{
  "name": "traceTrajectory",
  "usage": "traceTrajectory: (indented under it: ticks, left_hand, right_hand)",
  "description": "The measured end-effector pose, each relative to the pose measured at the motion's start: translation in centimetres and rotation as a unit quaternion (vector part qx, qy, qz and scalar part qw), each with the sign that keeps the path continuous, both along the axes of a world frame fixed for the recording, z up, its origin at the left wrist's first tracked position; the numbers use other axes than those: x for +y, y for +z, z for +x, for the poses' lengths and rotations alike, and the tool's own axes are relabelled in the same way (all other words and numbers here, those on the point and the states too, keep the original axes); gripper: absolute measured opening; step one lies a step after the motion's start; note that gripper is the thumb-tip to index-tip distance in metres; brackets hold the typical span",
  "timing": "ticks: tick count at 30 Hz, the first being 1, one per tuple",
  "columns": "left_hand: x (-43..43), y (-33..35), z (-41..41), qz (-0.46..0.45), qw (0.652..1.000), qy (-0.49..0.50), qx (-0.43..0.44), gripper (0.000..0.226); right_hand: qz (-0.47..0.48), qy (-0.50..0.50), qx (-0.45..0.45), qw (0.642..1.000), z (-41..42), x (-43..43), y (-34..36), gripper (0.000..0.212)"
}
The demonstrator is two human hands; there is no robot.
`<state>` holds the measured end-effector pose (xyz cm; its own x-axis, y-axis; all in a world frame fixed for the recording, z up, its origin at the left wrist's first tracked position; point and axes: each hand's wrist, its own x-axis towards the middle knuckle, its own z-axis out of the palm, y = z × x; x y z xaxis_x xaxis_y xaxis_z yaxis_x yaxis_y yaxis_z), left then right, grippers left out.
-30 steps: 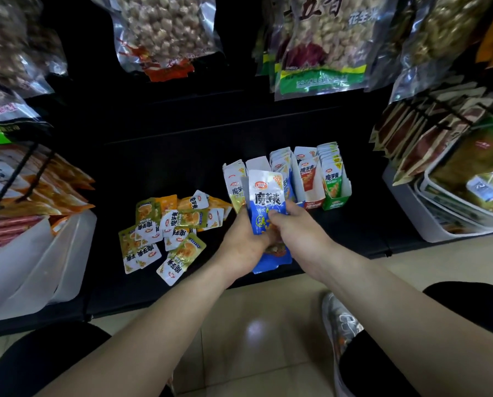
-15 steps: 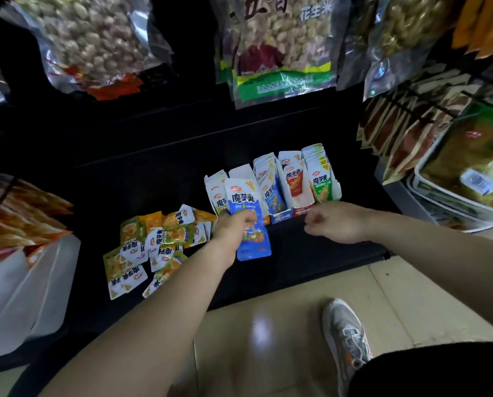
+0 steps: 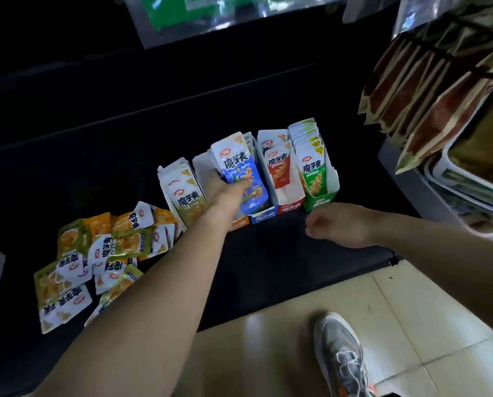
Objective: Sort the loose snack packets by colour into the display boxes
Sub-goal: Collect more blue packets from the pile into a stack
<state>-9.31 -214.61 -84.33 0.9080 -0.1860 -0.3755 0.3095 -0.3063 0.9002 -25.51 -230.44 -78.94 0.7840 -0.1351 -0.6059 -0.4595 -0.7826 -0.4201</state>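
Head view: my left hand [image 3: 225,190] grips a stack of blue packets [image 3: 239,173] at its lower left, upright over the blue display box [image 3: 263,217]. Can't tell if the stack's bottom sits inside, hand covers it. My fingers are mostly hidden. Orange box [image 3: 241,223] half hidden by my wrist. Right hand [image 3: 334,227] hangs over the shelf [image 3: 268,267] front, curled into a bare fist. Loose yellow and olive packets [image 3: 96,253] lie heaped on the shelf at left, their right edge under my forearm. Hanging bags [image 3: 199,12] cut off at the top, blurred.
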Motion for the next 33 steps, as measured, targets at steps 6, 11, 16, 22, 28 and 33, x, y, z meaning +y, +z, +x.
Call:
traceTrajectory:
  ticks: [6, 11, 16, 22, 28, 33]
  left_hand:
    - [-2.0, -3.1, 1.5, 0.093, 0.991, -0.046, -0.087, 0.043]
    - [-2.0, -5.1, 0.5, 0.194, 0.969, -0.103, -0.114, 0.058]
    - [-1.2, -4.6, -0.1, 0.185, 0.967, -0.118, -0.132, 0.067]
    - [3.2, -0.7, -0.4, 0.189, 0.959, -0.138, -0.16, 0.071]
    - [13.5, 7.4, -0.3, 0.254, 0.928, -0.215, -0.166, 0.048]
    - [24.8, 12.1, -1.7, 0.335, 0.886, -0.282, -0.155, 0.047]
  right_hand:
    - [0.02, -0.006, -0.003, 1.0, 1.3, 0.8, -1.9, 0.032]
    - [-0.001, 0.026, 0.007, 1.0, 1.3, 1.8, -2.9, 0.036]
    - [-0.011, 0.036, 0.023, 0.999, 1.2, 2.1, -2.1, 0.036]
    - [-0.016, 0.035, 0.019, 0.999, 2.3, 3.1, -0.1, 0.037]
    - [-0.046, 0.079, -0.031, 0.995, 5.1, 8.2, 6.6, 0.045]
    - [-0.053, 0.134, -0.068, 0.987, 6.3, 16.0, 9.7, 0.041]
